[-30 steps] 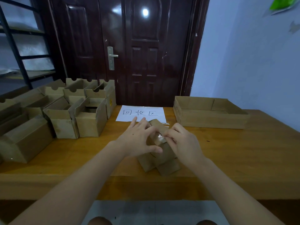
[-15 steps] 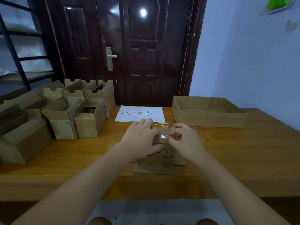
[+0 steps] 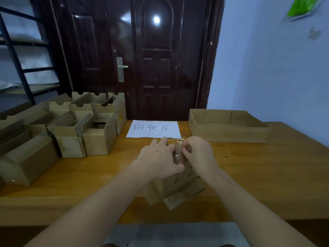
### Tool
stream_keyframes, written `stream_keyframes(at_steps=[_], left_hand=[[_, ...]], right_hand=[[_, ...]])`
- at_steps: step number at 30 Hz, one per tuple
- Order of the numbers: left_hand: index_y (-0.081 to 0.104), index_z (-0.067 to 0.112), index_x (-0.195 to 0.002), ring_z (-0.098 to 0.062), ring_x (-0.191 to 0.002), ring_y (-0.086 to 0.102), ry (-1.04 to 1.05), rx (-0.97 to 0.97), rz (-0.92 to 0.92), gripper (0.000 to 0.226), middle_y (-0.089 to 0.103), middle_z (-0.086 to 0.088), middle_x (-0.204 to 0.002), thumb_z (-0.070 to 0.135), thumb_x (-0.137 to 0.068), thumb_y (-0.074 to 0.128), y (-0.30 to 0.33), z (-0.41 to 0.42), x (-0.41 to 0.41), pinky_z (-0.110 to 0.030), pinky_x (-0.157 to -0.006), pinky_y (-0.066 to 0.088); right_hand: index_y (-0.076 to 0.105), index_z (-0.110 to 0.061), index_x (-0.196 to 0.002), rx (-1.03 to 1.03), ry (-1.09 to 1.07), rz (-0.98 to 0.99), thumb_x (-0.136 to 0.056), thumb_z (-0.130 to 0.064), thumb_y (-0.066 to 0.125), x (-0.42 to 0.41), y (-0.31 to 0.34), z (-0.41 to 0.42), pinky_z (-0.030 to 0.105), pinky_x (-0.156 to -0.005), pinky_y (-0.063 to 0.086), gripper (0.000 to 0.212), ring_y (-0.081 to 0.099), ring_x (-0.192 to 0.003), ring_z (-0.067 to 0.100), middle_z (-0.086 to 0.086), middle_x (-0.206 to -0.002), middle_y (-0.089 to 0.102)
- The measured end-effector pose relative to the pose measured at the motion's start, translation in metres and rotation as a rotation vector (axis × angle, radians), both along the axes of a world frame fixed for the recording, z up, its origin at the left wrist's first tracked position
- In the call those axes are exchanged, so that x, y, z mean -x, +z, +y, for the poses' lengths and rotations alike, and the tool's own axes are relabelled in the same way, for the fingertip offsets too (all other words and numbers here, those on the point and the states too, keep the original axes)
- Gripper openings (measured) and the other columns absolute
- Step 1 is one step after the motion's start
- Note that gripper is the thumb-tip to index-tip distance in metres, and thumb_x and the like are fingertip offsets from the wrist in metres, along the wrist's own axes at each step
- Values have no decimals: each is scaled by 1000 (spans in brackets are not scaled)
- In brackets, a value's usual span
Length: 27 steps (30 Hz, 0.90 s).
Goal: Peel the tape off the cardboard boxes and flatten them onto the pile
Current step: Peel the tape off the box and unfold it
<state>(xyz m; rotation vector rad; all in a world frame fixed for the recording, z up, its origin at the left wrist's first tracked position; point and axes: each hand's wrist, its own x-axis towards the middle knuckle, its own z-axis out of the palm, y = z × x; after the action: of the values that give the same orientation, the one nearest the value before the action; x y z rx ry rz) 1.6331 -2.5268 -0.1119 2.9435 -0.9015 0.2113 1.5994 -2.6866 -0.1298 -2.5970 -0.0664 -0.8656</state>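
A small cardboard box [image 3: 179, 182] marked "22" stood near the counter's front edge, mid-width, flaps splayed at its base. The left hand [image 3: 158, 157] clasped its top while the right hand [image 3: 199, 154] pinched clear tape [image 3: 177, 154] there. Open cardboard boxes [image 3: 71, 129] crowded the counter's [image 3: 258, 175] left end; their contents could not be made out. A shallow tray [image 3: 229, 134] holding flat cardboard sat toward the back right corner, a lettered paper sheet [image 3: 154, 129] at the back edge, before a dark door [image 3: 156, 56].

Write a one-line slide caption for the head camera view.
Left hand steadies a small cardboard box on the wooden table while the right hand pinches its clear tape.
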Motion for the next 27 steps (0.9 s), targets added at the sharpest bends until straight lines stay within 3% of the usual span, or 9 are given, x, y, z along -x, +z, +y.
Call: stream_keyframes(at_steps=[3,6,8,10,13,15,18,23,27], left_hand=[[54,34,-121,-23,-110,49,43,3,-19,62,45,-1,-124,83,-85,37,1,2,1,-41,-87,56],[52,34,-132,-24,-112,53,64,-37,-68,80,45,-5,-133,93,-82,27,0,0,5,-42,-84,57],[53,34,-130,-23,-108,55,56,-37,-99,84,45,-4,-130,95,-80,24,-1,-1,7,-41,-82,58],[55,32,-127,-21,-101,57,37,-5,-102,79,46,-2,-125,92,-83,27,-2,-2,7,-40,-81,58],[59,29,-118,-15,-86,58,-29,56,-78,49,51,2,-112,69,-99,36,-2,1,3,-36,-78,58],[63,28,-109,-14,-84,54,-75,74,-123,37,53,4,-102,56,-104,39,-2,3,-4,-33,-77,56],[67,29,-98,-13,-91,48,-115,105,-213,38,48,7,-96,61,-99,47,-1,2,-19,-32,-80,49],[50,34,-132,-12,-109,58,-142,386,148,46,59,12,-125,56,-93,63,-12,-2,-38,-35,-92,53],[49,36,-136,-16,-112,58,-106,332,55,43,62,9,-126,57,-98,52,-22,-7,-41,-41,-97,50]], right_hand=[[66,-18,-87,-76,25,-30,-89,-4,70,-2,-7,-1,25,-77,54,16,58,-88,10,-5,-96,62],[68,-18,-125,-155,13,118,-94,-5,64,-8,-3,-2,27,-94,52,34,60,-106,13,-3,-124,63],[64,-21,-135,-128,6,242,-97,-8,60,-13,3,-3,27,-98,48,41,58,-114,15,-2,-133,60],[69,-24,-127,-76,-10,293,-98,-10,59,-16,9,-5,29,-100,48,33,55,-118,16,-2,-130,60],[75,-23,-105,-34,0,252,-97,-9,59,-18,11,-9,28,-93,48,23,55,-110,16,-1,-113,62],[74,-20,-99,-52,45,192,-96,-5,59,-19,7,-10,21,-83,46,21,58,-100,15,-3,-104,60],[72,-15,-97,-81,97,78,-95,-1,60,-17,-3,-11,8,-74,39,19,57,-90,10,-5,-96,58],[68,-13,-99,-93,176,-43,-94,0,61,-14,-14,-12,11,-74,43,16,55,-86,2,-7,-96,54],[68,-14,-99,-78,197,-81,-94,-1,62,-14,-17,-14,13,-76,45,15,55,-90,2,-8,-98,52]])
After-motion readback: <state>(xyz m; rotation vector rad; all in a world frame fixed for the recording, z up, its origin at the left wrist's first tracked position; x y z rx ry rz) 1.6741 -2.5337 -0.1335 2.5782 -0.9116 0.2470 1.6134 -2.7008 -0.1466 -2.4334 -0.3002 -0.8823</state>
